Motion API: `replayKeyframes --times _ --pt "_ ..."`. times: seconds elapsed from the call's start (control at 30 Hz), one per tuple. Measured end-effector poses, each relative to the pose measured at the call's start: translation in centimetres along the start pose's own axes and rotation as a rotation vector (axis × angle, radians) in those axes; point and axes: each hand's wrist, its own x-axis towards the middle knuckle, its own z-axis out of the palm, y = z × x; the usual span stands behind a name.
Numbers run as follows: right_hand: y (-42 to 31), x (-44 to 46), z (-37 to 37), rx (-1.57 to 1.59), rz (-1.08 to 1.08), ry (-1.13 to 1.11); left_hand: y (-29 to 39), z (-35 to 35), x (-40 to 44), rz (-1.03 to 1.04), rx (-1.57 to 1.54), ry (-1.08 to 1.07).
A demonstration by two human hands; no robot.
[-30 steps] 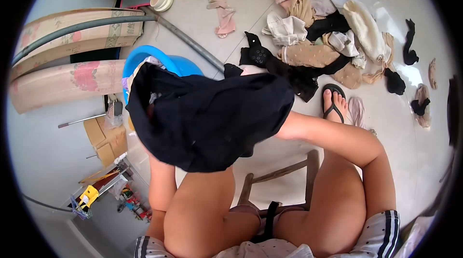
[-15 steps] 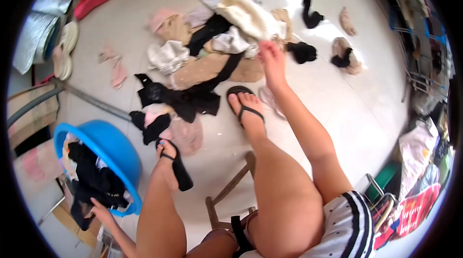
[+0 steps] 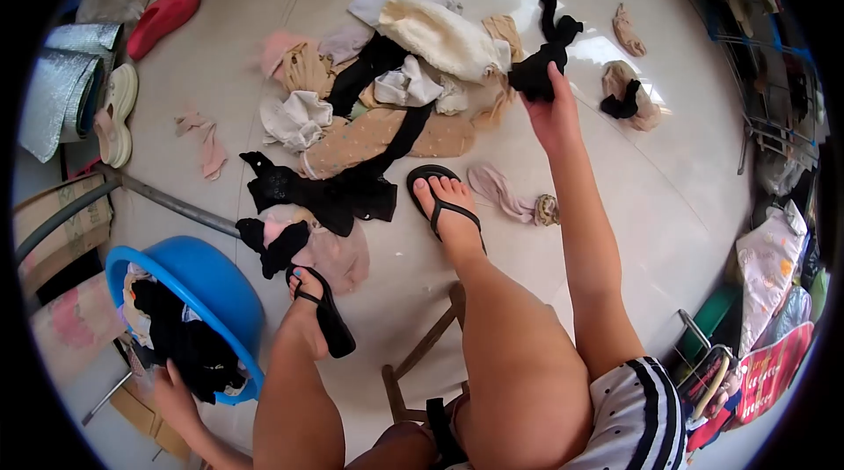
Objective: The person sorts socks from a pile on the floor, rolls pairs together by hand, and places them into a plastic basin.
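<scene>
My right hand point(image 3: 554, 116) reaches to the right edge of the clothes pile, its thumb and fingers closed on a bunched black sock point(image 3: 538, 74). Just above it on the floor lies a long black strip of cloth point(image 3: 549, 0), its lower end meeting the sock. The pile holds a cream fluffy garment point(image 3: 440, 37), a dotted beige cloth point(image 3: 365, 134) and several other pieces. At the lower left, my left hand point(image 3: 178, 400) is at the rim of a blue basin point(image 3: 207, 272), its fingers closed at the edge of black clothing point(image 3: 180, 329); its fingertips are partly hidden.
A black garment point(image 3: 338, 193) and a pink cloth point(image 3: 338, 250) lie near my sandalled feet. A pinkish sock point(image 3: 501, 189) is on the floor by my right foot. Beige footwear liners point(image 3: 629, 30) lie far right. A wooden stool point(image 3: 422, 351) stands between my legs; shelves line the right.
My right hand has moved right and taken hold of the black sock, which is shifted slightly up and left. My left hand stays by the basin; the black cloth over the rim hangs less far out.
</scene>
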Motion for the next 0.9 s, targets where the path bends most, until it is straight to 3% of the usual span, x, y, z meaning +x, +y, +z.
replayKeyframes --times 0.07,0.2,0.23,0.27,0.3,0.37,0.47,0.53,0.57,0.63,0.67,0.73,0.77,0.8,0.83,0.87,0.9 --pt "0.9 -3.5 4.6 0.13 0.152 -0.226 6.0 -1.6 -1.5 0.384 -0.545 0.2" --pt "3.5 -10.3 11.1 -0.038 0.501 -0.752 16.8 -3.5 -5.5 1.042 -0.651 -0.045" --pt "3.7 -10.7 12.6 -0.169 0.419 -1.026 18.3 -3.0 -6.1 1.153 -0.626 -0.118" --pt "2.8 -11.0 13.8 -0.25 0.458 -1.072 19.3 -2.4 -6.4 1.261 -0.597 -0.189" --pt "2.5 -9.6 13.6 -0.559 0.178 -0.938 19.6 -1.4 -6.5 1.266 -0.6 -0.193" --pt "1.9 -2.2 10.8 -0.971 -0.373 -0.542 19.9 0.2 -6.4 0.995 -0.9 -0.68" --pt "1.2 11.3 1.0 -1.522 -0.951 0.269 19.2 1.9 -5.1 0.877 -0.954 -0.801" --pt "-0.8 12.5 -3.3 -1.701 -0.654 0.406 17.9 3.5 -4.1 0.863 -0.847 -0.832" --pt "-1.2 12.6 -3.9 -1.703 -0.656 0.412 17.7 3.8 -3.9 0.833 -0.736 -0.847" --pt "-1.3 11.8 -5.1 -1.912 -0.255 0.35 17.7 3.9 -4.0 0.823 -0.73 -0.907" --pt "-0.1 9.9 -4.2 -2.045 -0.404 0.361 18.2 3.9 -4.1 0.806 -0.737 -0.963" --pt "3.4 7.3 -2.4 -1.671 -0.927 0.262 19.4 3.4 -4.4 0.86 -0.774 -0.989" --pt "4.7 4.6 -0.1 -1.397 -0.912 0.161 19.8 3.0 -4.7 0.866 -0.898 -1.015" --pt "5.5 0.1 3.1 -1.005 -0.62 0.025 20.2 2.6 -4.9 0.864 -1.024 -1.037" --pt "6.0 -4.5 6.0 -0.847 -0.433 -0.114 20.6 2.0 -4.8 0.903 -1.057 -1.089" --pt "6.4 -9.0 7.9 -0.903 -0.389 -0.354 21.0 1.7 -5.0 0.903 -1.048 -1.091" --pt "5.5 -12.7 9.9 -0.936 -0.292 -0.662 21.6 1.3 -5.7 0.834 -1.298 -1.234"
